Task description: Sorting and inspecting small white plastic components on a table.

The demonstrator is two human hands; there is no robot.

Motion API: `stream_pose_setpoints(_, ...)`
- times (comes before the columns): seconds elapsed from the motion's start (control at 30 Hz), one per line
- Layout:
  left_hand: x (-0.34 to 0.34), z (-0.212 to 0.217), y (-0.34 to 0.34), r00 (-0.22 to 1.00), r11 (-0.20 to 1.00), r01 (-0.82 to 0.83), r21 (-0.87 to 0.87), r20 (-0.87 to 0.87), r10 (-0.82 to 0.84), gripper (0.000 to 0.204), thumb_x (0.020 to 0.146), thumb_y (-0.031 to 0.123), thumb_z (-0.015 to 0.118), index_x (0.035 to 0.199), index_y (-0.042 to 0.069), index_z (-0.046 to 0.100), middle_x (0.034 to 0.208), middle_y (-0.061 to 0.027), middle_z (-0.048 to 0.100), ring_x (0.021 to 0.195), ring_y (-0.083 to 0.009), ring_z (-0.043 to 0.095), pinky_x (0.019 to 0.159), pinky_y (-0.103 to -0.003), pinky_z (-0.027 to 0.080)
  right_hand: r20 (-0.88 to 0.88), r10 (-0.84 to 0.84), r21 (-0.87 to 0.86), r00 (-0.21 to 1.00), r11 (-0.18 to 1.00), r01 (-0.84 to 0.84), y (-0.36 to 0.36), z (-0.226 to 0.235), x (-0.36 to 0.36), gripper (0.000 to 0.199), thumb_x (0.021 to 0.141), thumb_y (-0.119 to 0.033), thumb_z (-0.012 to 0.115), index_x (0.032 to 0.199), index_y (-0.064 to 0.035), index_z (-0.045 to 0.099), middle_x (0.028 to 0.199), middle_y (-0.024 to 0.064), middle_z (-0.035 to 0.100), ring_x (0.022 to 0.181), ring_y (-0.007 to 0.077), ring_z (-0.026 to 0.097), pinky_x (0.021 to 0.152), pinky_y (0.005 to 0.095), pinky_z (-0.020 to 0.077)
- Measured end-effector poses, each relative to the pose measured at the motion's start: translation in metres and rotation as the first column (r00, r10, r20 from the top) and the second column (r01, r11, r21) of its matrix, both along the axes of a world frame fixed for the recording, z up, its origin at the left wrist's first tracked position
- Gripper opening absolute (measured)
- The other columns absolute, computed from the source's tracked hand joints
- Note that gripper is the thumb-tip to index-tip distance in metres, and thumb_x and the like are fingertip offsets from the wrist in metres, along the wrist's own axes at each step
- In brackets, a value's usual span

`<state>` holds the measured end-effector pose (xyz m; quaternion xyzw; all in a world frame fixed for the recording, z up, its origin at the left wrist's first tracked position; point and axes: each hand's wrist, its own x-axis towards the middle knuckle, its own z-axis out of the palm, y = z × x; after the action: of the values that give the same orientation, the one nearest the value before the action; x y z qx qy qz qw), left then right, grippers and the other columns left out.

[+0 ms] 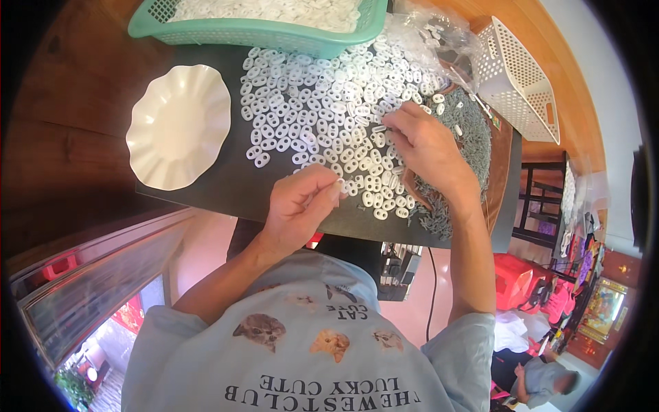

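With my left hand (298, 202) I pinch a small white piece (342, 184) between thumb and finger, at the near edge of the scattered buttons (295, 113) on the dark table (237, 175). My right hand (429, 144) bends its fingers among them, farther right; whether they grip one, I cannot tell.

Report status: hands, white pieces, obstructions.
Left hand apparently pinching a white piece. Right hand among loose white pieces, grip unclear. Gray heap beside right hand; apparently nothing blocking.
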<state>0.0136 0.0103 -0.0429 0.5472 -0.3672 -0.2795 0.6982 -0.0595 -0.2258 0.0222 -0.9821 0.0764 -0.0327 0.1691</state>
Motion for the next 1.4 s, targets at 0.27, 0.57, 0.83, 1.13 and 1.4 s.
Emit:
stream_pose_setpoints(0.27,-0.001,0.005,-0.002,0.997,1.0,-0.001,0.029,-0.078,0.003,0.016,0.099,0.006,0.051,0.095,-0.004,0.063,0.088,-0.007,0.062,0.073,-0.0095,0.055,0.067,-0.023,0.046,0.021,-0.018,0.05,1.0,0.999,0.017,0.005,-0.006,0.001,0.016,0.083,-0.008,0.064,0.099,-0.0038,0.064,0.088,0.0115,0.057,0.081,0.0318,0.061,0.071,0.0398,0.0486)
stream_pose_setpoints(0.57,-0.001,0.002,-0.001,0.997,1.0,-0.003,0.016,-0.073,0.005,0.017,0.099,0.008,0.051,0.099,-0.005,0.062,0.09,-0.008,0.063,0.073,-0.0103,0.056,0.068,-0.024,0.047,0.036,-0.001,0.062,0.999,0.998,-0.001,0.002,-0.008,0.0,0.015,0.084,-0.006,0.062,0.099,-0.0028,0.065,0.088,0.0115,0.058,0.08,0.031,0.061,0.071,0.0392,0.0486)
stream_pose_setpoints(0.83,-0.002,0.002,-0.001,0.995,1.0,0.004,0.003,-0.098,-0.004,0.014,0.098,0.004,0.052,0.1,-0.005,0.062,0.092,-0.0088,0.063,0.073,-0.0104,0.056,0.068,-0.024,0.047,0.057,-0.037,0.16,0.998,0.987,0.027,-0.009,-0.005,-0.002,0.013,0.085,-0.002,0.06,0.097,-0.0004,0.064,0.085,0.0124,0.058,0.076,0.03,0.06,0.069,0.0358,0.0476)
stream_pose_setpoints(1.13,-0.004,0.002,-0.004,0.993,0.999,-0.029,-0.019,-0.113,0.027,0.011,0.096,0.0,0.052,0.096,-0.004,0.061,0.086,-0.0064,0.061,0.071,-0.0091,0.055,0.066,-0.023,0.047,0.056,-0.021,0.131,0.998,0.991,0.014,0.0,-0.016,0.012,0.012,0.083,-0.01,0.066,0.091,-0.0016,0.064,0.081,0.0114,0.059,0.073,0.0275,0.06,0.068,0.0375,0.0472)
stream_pose_setpoints(1.4,-0.003,0.002,-0.002,0.996,1.0,-0.008,-0.008,-0.094,0.007,0.014,0.097,0.002,0.051,0.099,-0.005,0.063,0.091,-0.0084,0.063,0.073,-0.0104,0.057,0.068,-0.024,0.048,-0.033,-0.032,0.121,0.999,0.992,0.036,-0.003,-0.013,0.011,0.012,0.082,-0.008,0.065,0.091,-0.0007,0.062,0.082,0.0124,0.059,0.077,0.0274,0.061,0.069,0.0377,0.0472)
